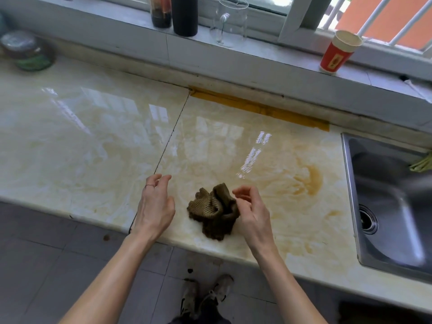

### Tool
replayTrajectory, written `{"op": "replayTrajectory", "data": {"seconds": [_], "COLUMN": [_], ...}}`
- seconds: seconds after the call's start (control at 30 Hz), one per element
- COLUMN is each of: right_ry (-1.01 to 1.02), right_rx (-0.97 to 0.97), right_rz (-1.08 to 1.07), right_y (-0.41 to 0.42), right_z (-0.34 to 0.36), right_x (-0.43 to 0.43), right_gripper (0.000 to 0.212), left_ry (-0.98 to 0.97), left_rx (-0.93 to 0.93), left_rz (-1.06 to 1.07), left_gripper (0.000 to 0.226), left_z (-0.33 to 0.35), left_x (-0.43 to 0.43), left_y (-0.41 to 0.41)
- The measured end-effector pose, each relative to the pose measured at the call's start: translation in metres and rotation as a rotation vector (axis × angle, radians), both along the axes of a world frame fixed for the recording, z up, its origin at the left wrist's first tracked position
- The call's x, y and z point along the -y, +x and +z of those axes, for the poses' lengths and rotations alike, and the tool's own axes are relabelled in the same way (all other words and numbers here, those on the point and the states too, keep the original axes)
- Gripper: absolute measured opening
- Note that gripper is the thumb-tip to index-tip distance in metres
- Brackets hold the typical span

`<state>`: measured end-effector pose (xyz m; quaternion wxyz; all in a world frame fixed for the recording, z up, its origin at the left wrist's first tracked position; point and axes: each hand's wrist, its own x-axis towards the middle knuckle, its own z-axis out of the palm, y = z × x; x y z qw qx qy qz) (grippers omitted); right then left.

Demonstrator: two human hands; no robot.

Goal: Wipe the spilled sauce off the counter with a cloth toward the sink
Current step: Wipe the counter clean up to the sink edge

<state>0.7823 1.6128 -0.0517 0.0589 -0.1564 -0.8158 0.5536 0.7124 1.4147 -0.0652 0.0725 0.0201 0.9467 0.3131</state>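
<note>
One camera sits on the person's head, close above the front edge of the counter (93,136). It looks forward and down, toward the window sill (257,54) at the back, with the sink (348,183) at the right and the floor (58,265) below.

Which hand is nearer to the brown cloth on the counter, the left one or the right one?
Right. The right hand is at the right edge of the cloth, fingers curled over it; contact is unclear. The left hand is apart, on its left side.
</note>
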Motion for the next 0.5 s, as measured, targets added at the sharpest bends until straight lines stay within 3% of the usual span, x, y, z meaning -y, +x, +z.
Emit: {"op": "replayTrajectory", "data": {"seconds": [0.1, 0.17, 0.3, 0.37, 0.5], "right_ry": [0.418, 0.595, 0.157, 0.001, 0.280], "right_rx": [0.042, 0.008, -0.087, -0.118, -0.097], "right_rz": [0.231, 0.262, -0.095, -0.132, 0.176], "right_y": [-0.005, -0.011, -0.018, -0.011, 0.027], "right_z": [-0.007, -0.011, -0.001, -0.001, -0.032], "right_x": [0.010, 0.016, 0.022, 0.025, 0.008], "right_gripper": [0.054, 0.042, 0.028, 0.024, 0.019], "left_ry": [0.003, 0.001, 0.009, 0.012, 0.012], "left_rx": [0.006, 0.009, 0.001, 0.001, -0.010], "left_rz": [0.005, 0.000, 0.000, 0.004, 0.004], "left_gripper": [0.054, 0.054, 0.054, 0.054, 0.054], "left_z": [0.000, 0.001, 0.002, 0.002, 0.003], "left_x": [-0.002, -0.003, -0.004, -0.003, -0.002], "left_y": [-0.002, -0.003, -0.003, -0.005, -0.007]}}
